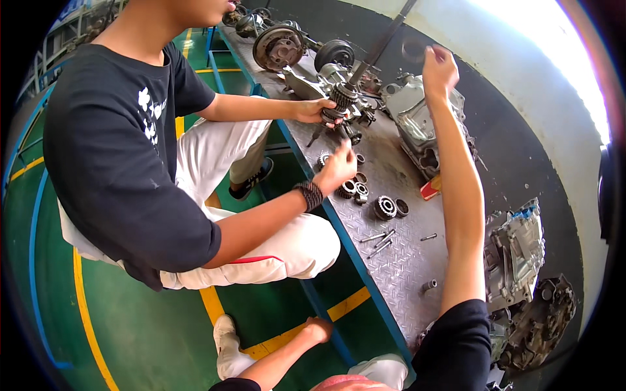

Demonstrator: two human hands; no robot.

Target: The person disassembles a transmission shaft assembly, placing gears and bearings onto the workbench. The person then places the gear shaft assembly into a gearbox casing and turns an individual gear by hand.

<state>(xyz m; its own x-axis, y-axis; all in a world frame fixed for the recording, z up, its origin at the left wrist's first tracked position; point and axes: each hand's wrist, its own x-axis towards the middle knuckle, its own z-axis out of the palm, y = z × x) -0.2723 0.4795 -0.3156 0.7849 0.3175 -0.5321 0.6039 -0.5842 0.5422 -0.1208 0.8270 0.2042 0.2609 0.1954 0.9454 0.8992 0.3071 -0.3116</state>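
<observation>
My right arm reaches up over the bench, and my right hand (440, 68) is raised with its fingers curled together. Close to the fingertips is a smeared dark ring (412, 49); whether they touch it cannot be told. My left hand (318, 330) is low beside the bench, above the floor, its fingers folded in and nothing visible in it. On the left, a co-worker in a black shirt grips a long gear shaft (343, 96) standing tilted on the bench. The co-worker's other hand (339, 166), slightly blurred, is over the small gears (347, 189).
The metal bench (398, 274) holds a gear (385, 208), loose pins (381, 244), a small bush (429, 285) and a red-yellow box (430, 188). Metal housings (417, 117) and a gearbox casing (518, 254) line the wall side. Drum-like hubs (279, 47) lie farther off.
</observation>
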